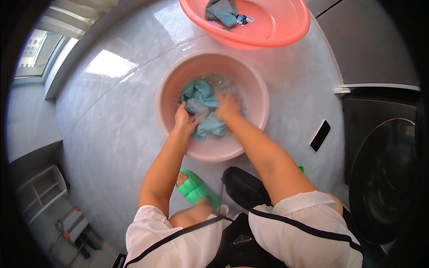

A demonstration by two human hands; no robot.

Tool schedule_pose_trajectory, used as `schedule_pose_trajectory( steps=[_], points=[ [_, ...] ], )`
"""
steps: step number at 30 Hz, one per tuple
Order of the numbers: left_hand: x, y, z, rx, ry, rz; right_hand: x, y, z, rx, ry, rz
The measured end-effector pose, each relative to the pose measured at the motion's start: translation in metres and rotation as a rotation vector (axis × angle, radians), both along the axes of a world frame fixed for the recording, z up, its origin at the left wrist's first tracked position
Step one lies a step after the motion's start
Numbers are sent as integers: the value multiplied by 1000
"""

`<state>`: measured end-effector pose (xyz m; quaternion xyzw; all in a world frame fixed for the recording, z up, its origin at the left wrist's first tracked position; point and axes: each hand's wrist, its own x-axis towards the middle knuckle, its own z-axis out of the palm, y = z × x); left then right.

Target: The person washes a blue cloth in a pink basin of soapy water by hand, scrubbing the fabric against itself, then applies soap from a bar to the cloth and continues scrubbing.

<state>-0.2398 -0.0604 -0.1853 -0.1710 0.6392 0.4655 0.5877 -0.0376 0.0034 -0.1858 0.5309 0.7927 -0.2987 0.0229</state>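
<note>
A light blue cloth garment (pixel 199 92) lies bunched and wet in sudsy water inside a round pale pink basin (pixel 219 151). My left hand (pixel 183 118) is at the cloth's left side, its thumb spread away from the fingers, touching the wet fabric. Across from it, my right hand (pixel 228 107) is in the water against the cloth's right edge. Motion blurs its fingers, so their grip cannot be made out. Part of the cloth is under the cloudy water between the two hands.
Beyond the basin stands a larger coral tub (pixel 279 33) holding a grey-blue garment (pixel 222 12). A phone (pixel 320 136) lies on the tiled floor at right, near a dark front-loading washing machine (pixel 384 169). A green slipper (pixel 194 187) and a black bag (pixel 243 187) are close in front of me.
</note>
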Motion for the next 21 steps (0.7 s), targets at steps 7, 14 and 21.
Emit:
schedule_pose_trajectory(
  steps=[7,14,21],
  points=[
    [39,15,19,163,-196,1,0,-30,26,-39,642,-124],
    [53,6,25,220,234,-588,-20,-76,102,-225,916,-187],
    [30,-10,21,617,275,-260,-45,-32,96,-21,718,-409]
  ],
)
